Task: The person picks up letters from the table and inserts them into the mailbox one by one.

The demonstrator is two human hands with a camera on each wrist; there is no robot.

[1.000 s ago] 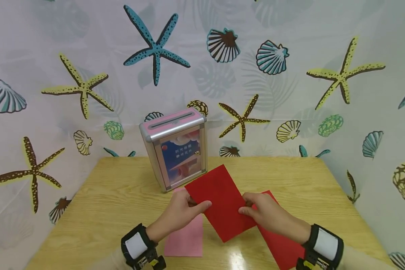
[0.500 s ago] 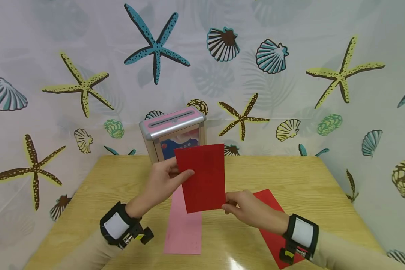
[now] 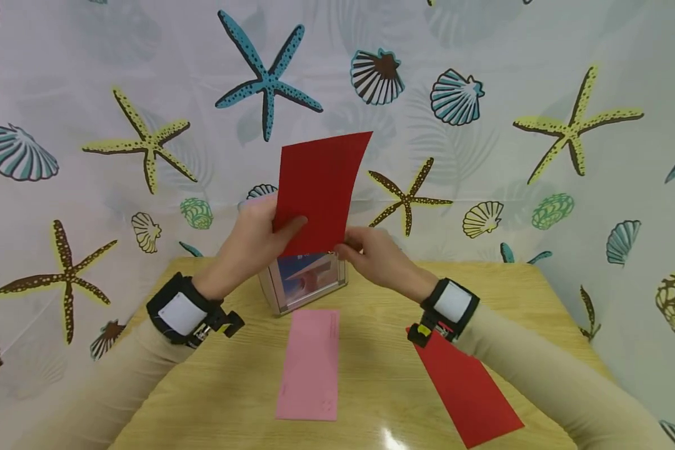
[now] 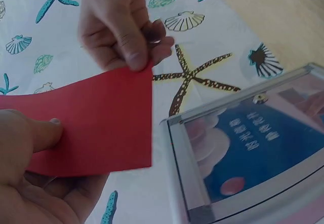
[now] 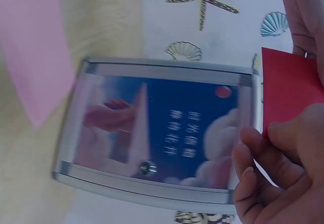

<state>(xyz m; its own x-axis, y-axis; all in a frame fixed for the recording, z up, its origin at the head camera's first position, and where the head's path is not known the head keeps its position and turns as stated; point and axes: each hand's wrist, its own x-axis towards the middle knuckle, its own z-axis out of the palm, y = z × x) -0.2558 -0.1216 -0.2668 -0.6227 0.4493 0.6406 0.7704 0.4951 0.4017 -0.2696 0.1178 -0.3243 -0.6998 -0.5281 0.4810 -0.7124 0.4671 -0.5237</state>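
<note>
A plain red paper sheet (image 3: pixel 322 187) is held up in front of the box, its upper edge slightly curved. My left hand (image 3: pixel 252 234) grips its left side, thumb on the near face and fingers behind. At the sheet's lower right corner, my right hand (image 3: pixel 378 255) pinches the edge between thumb and forefinger; the right wrist view also shows this pinch. Behind the sheet stands the metal-framed slotted box (image 5: pixel 162 122) with a blue and pink picture panel. In the head view its top is mostly hidden by the sheet and my left hand.
A pink envelope-shaped paper (image 3: pixel 309 365) lies on the wooden table (image 3: pixel 377 350) in front of the box. Another red sheet (image 3: pixel 467 394) lies to the right, partly under my right forearm. A cloth (image 3: pixel 484 156) printed with starfish and shells hangs behind the table.
Both hands have raised the red sheet from low over the table to the height of the box's top and turned it more upright. The box and the papers on the table have stayed put.
</note>
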